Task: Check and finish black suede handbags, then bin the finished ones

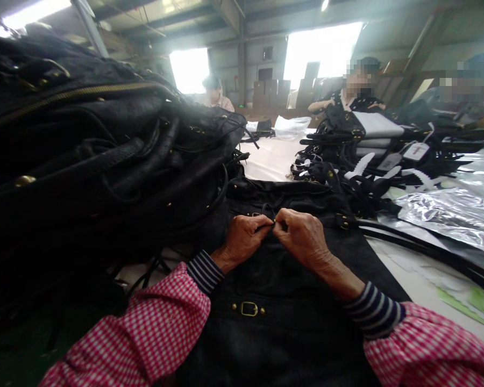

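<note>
A black leather bag [298,285] lies flat before me, with a brass buckle [249,308] between two studs on its lower part. Over its upper part my left hand [244,236] and my right hand [302,234] meet, fingertips nearly touching. Both hands are pinched closed on a thin black strap [267,207], whose small loop rises just behind the fingers. A tiny brass spot shows between the fingertips. Another buckle is partly covered behind my left hand. Long black handles [419,244] run off the bag to the right.
A tall heap of black bags [105,161] rises close on my left. Further right stands a stack of bags with white tags [416,151]. Clear plastic wrap [455,217] and green paper scraps [468,303] lie on the white table [266,159]. Several people are across the table.
</note>
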Motion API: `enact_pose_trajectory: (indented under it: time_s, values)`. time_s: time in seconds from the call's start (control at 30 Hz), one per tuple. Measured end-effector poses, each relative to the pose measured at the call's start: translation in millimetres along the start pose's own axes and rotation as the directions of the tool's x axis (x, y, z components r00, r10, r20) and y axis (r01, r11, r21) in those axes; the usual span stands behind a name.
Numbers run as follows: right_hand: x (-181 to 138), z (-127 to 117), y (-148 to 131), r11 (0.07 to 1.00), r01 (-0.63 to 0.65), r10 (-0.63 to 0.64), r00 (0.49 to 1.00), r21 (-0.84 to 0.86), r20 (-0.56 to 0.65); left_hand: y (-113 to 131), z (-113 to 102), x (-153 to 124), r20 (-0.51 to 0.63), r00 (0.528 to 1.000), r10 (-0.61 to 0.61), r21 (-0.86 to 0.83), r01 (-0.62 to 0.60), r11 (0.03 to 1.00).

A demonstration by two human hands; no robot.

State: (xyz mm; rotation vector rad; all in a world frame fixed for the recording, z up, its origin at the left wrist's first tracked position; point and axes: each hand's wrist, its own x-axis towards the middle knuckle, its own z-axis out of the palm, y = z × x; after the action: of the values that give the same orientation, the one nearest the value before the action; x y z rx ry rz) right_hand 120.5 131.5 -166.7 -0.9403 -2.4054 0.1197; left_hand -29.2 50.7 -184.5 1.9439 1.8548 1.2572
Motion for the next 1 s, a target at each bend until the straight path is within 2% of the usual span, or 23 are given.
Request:
enact_pose_trajectory:
  time_s: [0.07,0.13,0.27,0.37,0.4,0.47,0.57,0.63,0.87,0.93,1.0]
  values:
    - [3,2,1,0.992,-0.074,0.077,0.997,0.099,-0.029,-1,1,1,-0.023,1.000,0.015,0.007,-0.015,1.000]
    - [6,3,5,0.953,-0.149,0.154,0.988,0.265,-0.001,0,1,2,-0.042,0.999,0.018,0.011,-0.018,1.000]
    - [9,5,15,0.728,-0.320,0.267,0.947,0.607,0.179,4,1,3,-0.031,0.999,-0.033,-0.046,0.032,0.998]
    - [10,7,18,0.622,-0.367,0.286,0.929,0.692,0.236,7,1,3,-0.021,0.997,-0.072,-0.101,0.069,0.992]
    - [11,8,18,0.622,-0.366,0.285,0.929,0.692,0.236,8,0,3,-0.018,0.996,-0.087,-0.119,0.085,0.989]
    - [11,9,17,0.679,-0.337,0.272,0.941,0.653,0.202,10,-1,3,-0.009,0.991,-0.131,-0.155,0.128,0.980]
    - [11,9,15,0.852,-0.219,0.210,0.975,0.475,0.074,11,-2,3,0.013,0.977,-0.214,-0.217,0.212,0.953]
    - [10,9,13,0.926,-0.154,0.164,0.986,0.346,0.000,11,-3,4,0.029,0.965,-0.261,-0.257,0.260,0.931]
    - [10,11,6,0.969,-0.144,0.154,0.988,0.202,-0.032,9,-1,6,0.020,0.952,-0.305,-0.308,0.296,0.904]
    - [14,10,15,0.974,-0.154,0.165,0.985,0.166,-0.057,9,-3,5,0.023,0.946,-0.324,-0.340,0.312,0.887]
    - [19,7,30,0.957,-0.224,0.244,0.965,0.183,-0.093,7,-7,4,0.007,0.932,-0.363,-0.407,0.334,0.850]
